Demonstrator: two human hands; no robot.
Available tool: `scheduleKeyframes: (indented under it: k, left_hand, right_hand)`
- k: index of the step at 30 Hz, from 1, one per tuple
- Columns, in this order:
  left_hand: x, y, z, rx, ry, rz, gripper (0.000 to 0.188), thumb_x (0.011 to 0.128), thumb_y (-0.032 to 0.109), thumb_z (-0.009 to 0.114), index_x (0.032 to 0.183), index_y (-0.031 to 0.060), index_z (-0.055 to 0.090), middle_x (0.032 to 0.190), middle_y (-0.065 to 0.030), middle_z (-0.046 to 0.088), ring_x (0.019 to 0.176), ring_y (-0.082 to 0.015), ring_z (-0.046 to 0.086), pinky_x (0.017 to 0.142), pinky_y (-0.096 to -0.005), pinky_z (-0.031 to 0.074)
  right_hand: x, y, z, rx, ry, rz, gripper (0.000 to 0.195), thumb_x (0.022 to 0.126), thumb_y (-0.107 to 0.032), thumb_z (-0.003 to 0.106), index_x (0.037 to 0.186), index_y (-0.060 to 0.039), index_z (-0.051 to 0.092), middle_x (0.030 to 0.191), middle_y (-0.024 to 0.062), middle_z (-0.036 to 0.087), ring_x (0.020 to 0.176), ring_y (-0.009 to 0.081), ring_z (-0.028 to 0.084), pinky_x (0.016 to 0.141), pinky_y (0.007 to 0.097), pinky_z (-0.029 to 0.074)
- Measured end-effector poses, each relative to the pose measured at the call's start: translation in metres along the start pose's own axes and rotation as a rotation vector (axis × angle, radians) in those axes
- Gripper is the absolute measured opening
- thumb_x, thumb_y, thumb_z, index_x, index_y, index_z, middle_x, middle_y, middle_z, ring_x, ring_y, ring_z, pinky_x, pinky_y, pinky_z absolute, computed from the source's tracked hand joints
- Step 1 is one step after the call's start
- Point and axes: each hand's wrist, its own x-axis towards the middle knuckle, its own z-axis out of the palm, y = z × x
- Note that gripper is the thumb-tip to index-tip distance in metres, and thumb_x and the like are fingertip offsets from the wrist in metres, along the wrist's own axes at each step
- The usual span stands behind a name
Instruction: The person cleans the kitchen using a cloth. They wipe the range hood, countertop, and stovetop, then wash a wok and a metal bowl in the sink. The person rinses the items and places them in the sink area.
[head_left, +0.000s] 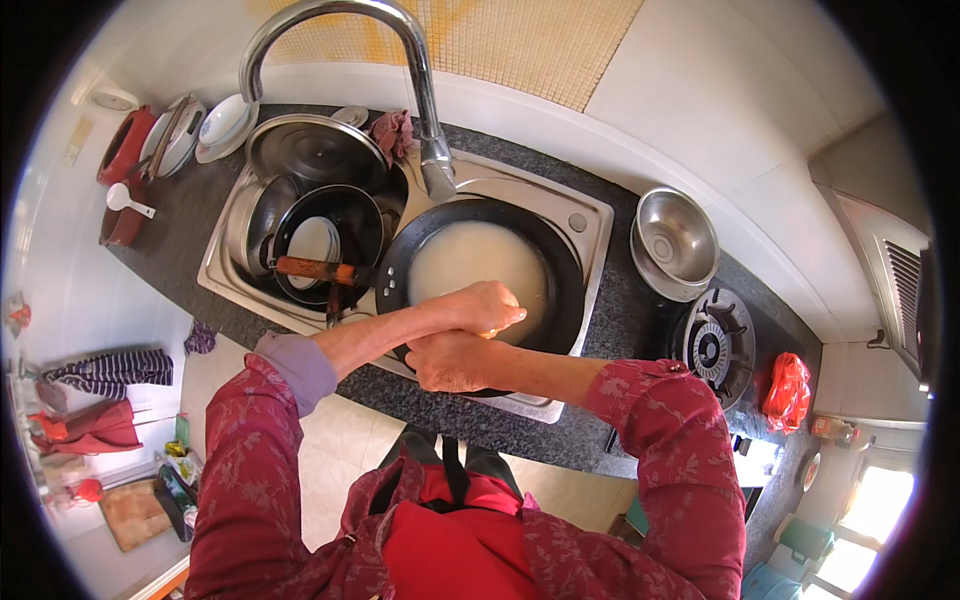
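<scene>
A black wok (559, 300) with cloudy, pale liquid (472, 259) sits over the right side of a steel double sink (596, 232), its wooden handle (315, 270) pointing left. My left hand (491, 306) is curled above the wok's near part, a small orange-yellow bit showing beneath its fingers. Just below the left wrist, at the near rim, is my right hand (448, 362), also curled; the forearms overlap there. What either hand holds is hidden. A chrome faucet (424, 82) arches over the sink, no water visible from its spout.
The left basin holds a black pan (364, 214), a steel pot (244, 225) and a large lid (319, 150). Dishes (225, 120) and a white spoon (129, 201) are at left. Steel bowls (675, 232), a gas burner (712, 349) and a red plastic bag (787, 391) stand at right.
</scene>
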Motion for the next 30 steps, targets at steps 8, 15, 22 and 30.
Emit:
scheduleKeyframes:
  k: [8,15,22,30]
  left_hand:
    - [0.025,0.017,0.001,-0.482,0.101,0.147,0.034,0.092,0.028,0.041,0.077,-0.0001,0.052,0.062,-0.0084,0.055,0.054,-0.0172,0.056,0.050,-0.0321,0.045]
    - [-0.005,-0.031,-0.031,0.279,0.707,0.220,0.026,0.085,0.021,0.053,0.068,0.0015,0.059,0.085,-0.0146,0.058,0.083,-0.0256,0.057,0.073,-0.0344,0.045]
    - [-0.079,-0.111,-0.071,0.689,0.663,0.033,0.046,0.075,0.017,0.064,0.117,0.0064,0.048,0.111,-0.0182,0.050,0.110,-0.0334,0.044,0.094,-0.0495,0.031]
    - [-0.099,-0.134,-0.093,0.643,0.456,-0.061,0.053,0.079,0.037,0.062,0.115,0.0015,0.045,0.104,-0.0176,0.053,0.101,-0.0332,0.050,0.093,-0.0492,0.031]
  right_hand:
    - [-0.050,0.014,-0.019,0.167,0.161,0.065,0.009,0.056,-0.021,0.060,0.055,-0.0135,0.057,0.068,-0.0005,0.051,0.075,0.0191,0.052,0.068,0.0315,0.042]
    - [-0.159,0.022,-0.074,0.097,0.199,0.765,0.010,0.056,-0.011,0.059,0.065,-0.0121,0.055,0.072,0.0015,0.049,0.073,0.0198,0.051,0.064,0.0346,0.041]
    - [-0.189,-0.018,-0.056,0.117,0.307,1.292,0.032,0.067,-0.005,0.063,0.098,-0.0089,0.059,0.097,0.0071,0.055,0.088,0.0284,0.051,0.074,0.0403,0.042]
    - [-0.164,-0.041,0.055,0.840,0.219,1.950,0.042,0.080,-0.020,0.058,0.110,0.0065,0.045,0.088,0.0237,0.058,0.088,0.0376,0.057,0.078,0.0433,0.044]
